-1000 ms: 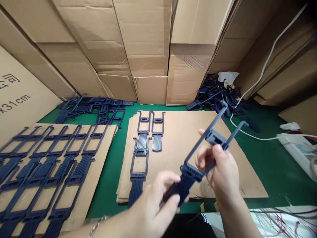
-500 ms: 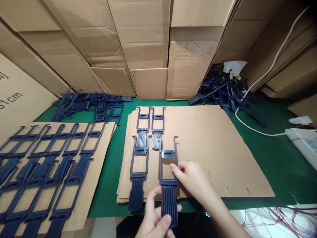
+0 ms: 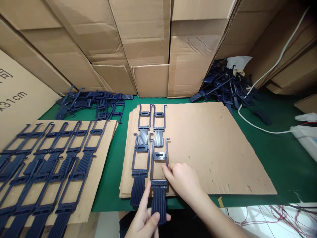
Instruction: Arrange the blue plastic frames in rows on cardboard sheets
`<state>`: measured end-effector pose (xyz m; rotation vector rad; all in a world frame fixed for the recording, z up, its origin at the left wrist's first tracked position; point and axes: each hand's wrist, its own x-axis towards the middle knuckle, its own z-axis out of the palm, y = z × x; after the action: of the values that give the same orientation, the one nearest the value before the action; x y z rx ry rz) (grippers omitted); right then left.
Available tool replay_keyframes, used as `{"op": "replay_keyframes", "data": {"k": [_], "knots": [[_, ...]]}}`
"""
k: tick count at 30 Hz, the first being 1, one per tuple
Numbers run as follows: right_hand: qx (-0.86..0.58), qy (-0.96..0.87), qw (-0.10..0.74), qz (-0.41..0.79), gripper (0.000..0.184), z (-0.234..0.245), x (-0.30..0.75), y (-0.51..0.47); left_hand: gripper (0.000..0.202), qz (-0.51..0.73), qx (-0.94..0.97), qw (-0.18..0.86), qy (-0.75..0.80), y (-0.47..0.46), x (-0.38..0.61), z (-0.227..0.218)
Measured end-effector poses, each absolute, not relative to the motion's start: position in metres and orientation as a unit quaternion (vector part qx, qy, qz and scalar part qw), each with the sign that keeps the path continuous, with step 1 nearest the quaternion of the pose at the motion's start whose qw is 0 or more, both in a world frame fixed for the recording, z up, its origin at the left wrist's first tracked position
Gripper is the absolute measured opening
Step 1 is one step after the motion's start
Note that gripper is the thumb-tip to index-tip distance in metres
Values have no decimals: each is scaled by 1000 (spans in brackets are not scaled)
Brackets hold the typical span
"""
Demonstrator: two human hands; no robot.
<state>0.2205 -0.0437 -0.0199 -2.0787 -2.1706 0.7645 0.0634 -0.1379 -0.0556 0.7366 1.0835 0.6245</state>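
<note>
A dark blue plastic frame with a ribbed tab (image 3: 158, 200) lies along the front of the cardboard sheet (image 3: 210, 148), its tab sticking out past the near edge. My left hand (image 3: 145, 223) pinches that tab between thumb and fingers, the index finger stretched up along its left side. My right hand (image 3: 184, 180) grips the frame's right rail with closed fingertips. Just left of it rests a matching frame (image 3: 138, 190). Behind these, two more, a back-left frame (image 3: 143, 136) and a back-right frame (image 3: 158, 138), lie side by side, partly overlapped by the front ones.
On the left, another cardboard sheet (image 3: 85, 211) carries rows of the same frames. Jumbled heaps of dark blue parts lie at back left (image 3: 99, 100) and back right (image 3: 226, 87). Cardboard boxes (image 3: 148, 49) wall the green table (image 3: 106, 185). A white cable (image 3: 262, 132) crosses the right side.
Both hands have shifted the held frame leftward, closer to the frame beside it and in line with the back-right one. The view has moved slightly.
</note>
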Motion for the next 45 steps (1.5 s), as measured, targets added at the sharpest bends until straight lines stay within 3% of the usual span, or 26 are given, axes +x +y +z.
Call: {"op": "replay_keyframes", "data": {"k": [9,25,45], "knots": [[-671,-700,15,244,45,-17,219,-38,86,297,342,733,508,-132,62,-51],[-677,-697,-11,236,53,-19,217,-30,106,226,345,738,534,-135,64,-46],[-680,-695,-22,233,50,-21,216,-26,98,276,322,717,553,-138,53,-57]]}}
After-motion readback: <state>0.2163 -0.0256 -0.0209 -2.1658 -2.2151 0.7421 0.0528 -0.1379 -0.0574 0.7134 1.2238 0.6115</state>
